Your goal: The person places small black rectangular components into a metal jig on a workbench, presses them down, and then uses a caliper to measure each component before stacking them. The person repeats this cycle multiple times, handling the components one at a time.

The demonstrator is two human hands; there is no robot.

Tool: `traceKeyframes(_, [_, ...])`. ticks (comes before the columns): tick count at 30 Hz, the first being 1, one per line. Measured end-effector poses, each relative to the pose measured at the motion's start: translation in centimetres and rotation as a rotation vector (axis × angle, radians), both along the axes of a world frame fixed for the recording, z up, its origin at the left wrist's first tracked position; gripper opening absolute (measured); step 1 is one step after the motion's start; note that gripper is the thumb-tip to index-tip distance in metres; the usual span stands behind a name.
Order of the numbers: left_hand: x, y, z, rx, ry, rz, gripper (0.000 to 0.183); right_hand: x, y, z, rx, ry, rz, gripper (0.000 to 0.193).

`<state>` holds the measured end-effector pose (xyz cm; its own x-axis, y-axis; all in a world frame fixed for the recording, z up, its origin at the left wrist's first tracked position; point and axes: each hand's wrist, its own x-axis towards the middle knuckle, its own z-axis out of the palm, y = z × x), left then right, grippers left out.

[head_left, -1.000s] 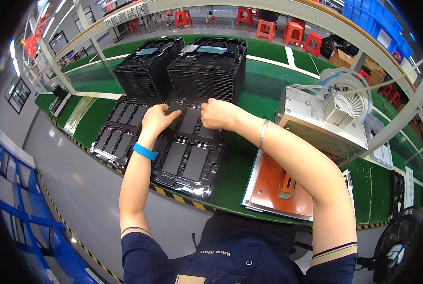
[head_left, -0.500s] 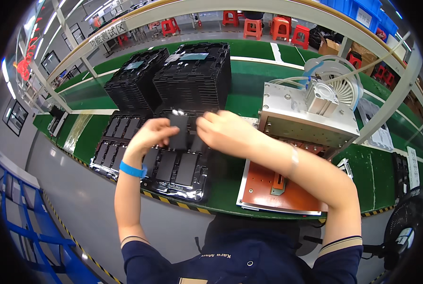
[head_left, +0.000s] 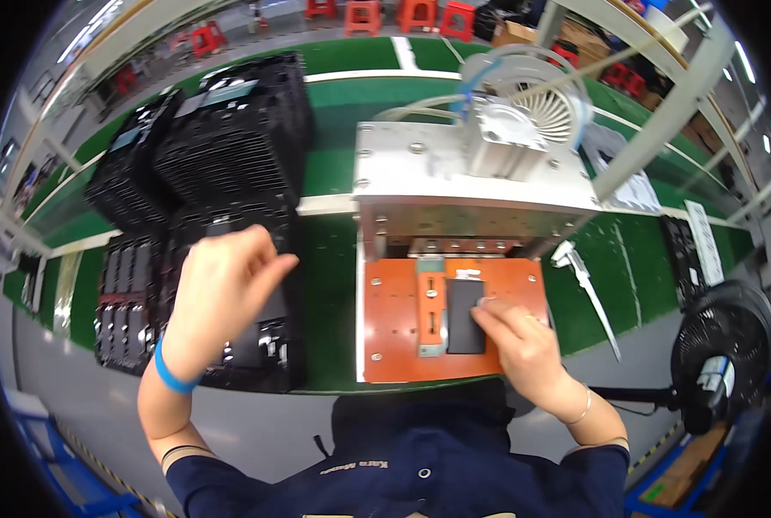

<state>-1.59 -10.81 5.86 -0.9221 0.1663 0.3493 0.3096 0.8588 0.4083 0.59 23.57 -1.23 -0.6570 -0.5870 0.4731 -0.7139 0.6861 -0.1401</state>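
My right hand (head_left: 524, 350) pinches the right edge of a flat black battery (head_left: 465, 319), which lies on the orange plate (head_left: 391, 352) of a metal press. The battery sits just right of a guide strip (head_left: 431, 302) with slots, its bright end toward the press head. To the left, my left hand (head_left: 221, 289) is over a black plastic tray (head_left: 269, 380), thumb spread away from the fingers and nothing seen in it. It covers part of that tray. A second black tray (head_left: 126, 289) beside it carries several dark flat batteries in rows.
Behind the trays rise two stacks of black trays (head_left: 230, 147). The silver press body (head_left: 480, 211) overhangs the orange plate's far end. Right of it are a caliper (head_left: 588, 293) on the green bench and a black fan (head_left: 718, 363). A white frame post (head_left: 662, 129) slants nearby.
My view has turned right. My right hand has carried a battery from the trays to the orange plate, while my left hand has stayed over the trays, free of it.
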Motion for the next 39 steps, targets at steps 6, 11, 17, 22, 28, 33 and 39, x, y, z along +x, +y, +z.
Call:
traceKeyframes(6, [1.6, 9.1, -4.4, -0.193, -0.027, -0.857, 0.060, -3.0, -0.8, 0.8, -0.222, -0.186, 0.009, 0.023])
traceKeyframes(11, [1.3, 9.8, -6.9, -0.232, -0.076, -0.949, 0.073, -4.3, -1.2, -0.3, -0.135, -0.126, -0.002, 0.027])
traceKeyframes(17, [1.4, 9.8, -7.0, -0.241, -0.111, -0.948, 0.068, -4.4, -1.6, -0.3, -0.038, -0.081, 0.001, 0.037])
traceKeyframes(22, [1.4, 9.7, -7.0, -0.272, -0.113, -0.943, 0.065, -4.7, -1.9, -0.7, -0.054, -0.064, -0.057, 0.041])
traceKeyframes(28, [1.3, 9.7, -6.9, -0.263, -0.124, -0.949, 0.070, -4.2, -1.3, -0.5, -0.035, -0.067, -0.066, 0.041])
traceKeyframes(33, [1.2, 9.6, -6.9, -0.265, -0.133, -0.955, 0.070, -4.3, -1.8, -0.3, -0.032, -0.039, -0.108, 0.041])
traceKeyframes(39, [1.2, 9.7, -6.9, -0.261, -0.141, -0.951, 0.067, -4.3, -1.3, -0.5, -0.053, -0.126, -0.016, 0.042])
